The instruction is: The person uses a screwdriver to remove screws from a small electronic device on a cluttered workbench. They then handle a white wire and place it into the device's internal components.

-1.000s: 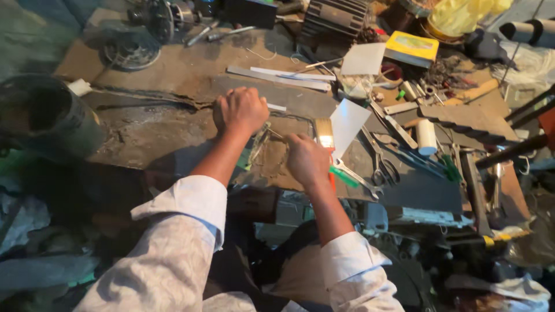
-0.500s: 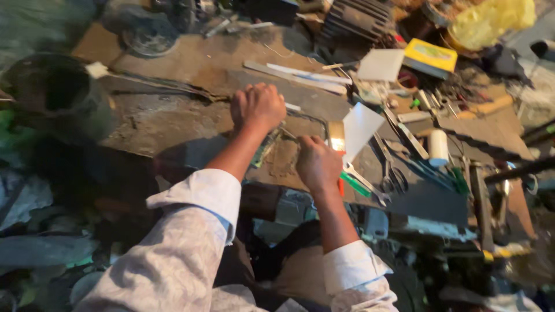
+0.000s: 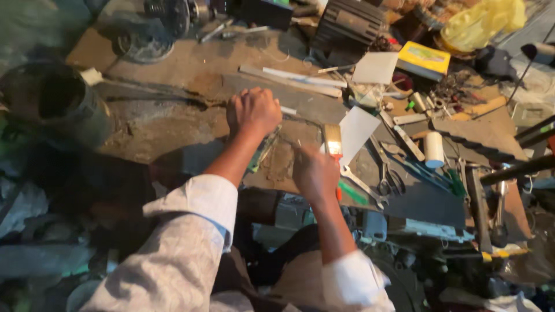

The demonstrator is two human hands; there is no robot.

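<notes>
My left hand (image 3: 254, 112) is closed in a fist on the dirty workbench (image 3: 150, 133), around a thin pale rod (image 3: 288, 110) whose end sticks out to the right. A green flat item (image 3: 261, 157) lies under that wrist. My right hand (image 3: 317, 173) is closed on a paintbrush (image 3: 332, 138). Its pale bristles point away from me and its orange handle end (image 3: 339, 193) shows below the hand. The brush tip lies next to a white sheet (image 3: 357, 128).
A dark bucket (image 3: 55, 98) stands at the left. To the right lie a spanner (image 3: 363, 186), scissors (image 3: 385, 184), a white roll (image 3: 433, 149), a yellow box (image 3: 424, 58) and several loose tools. A ribbed motor (image 3: 351, 22) and a yellow bag (image 3: 480, 23) sit at the back.
The view has drifted, so the bench sits lower right in frame. Both hands stay closed in about the same spots. The brush bristles now show more clearly above my right hand.
</notes>
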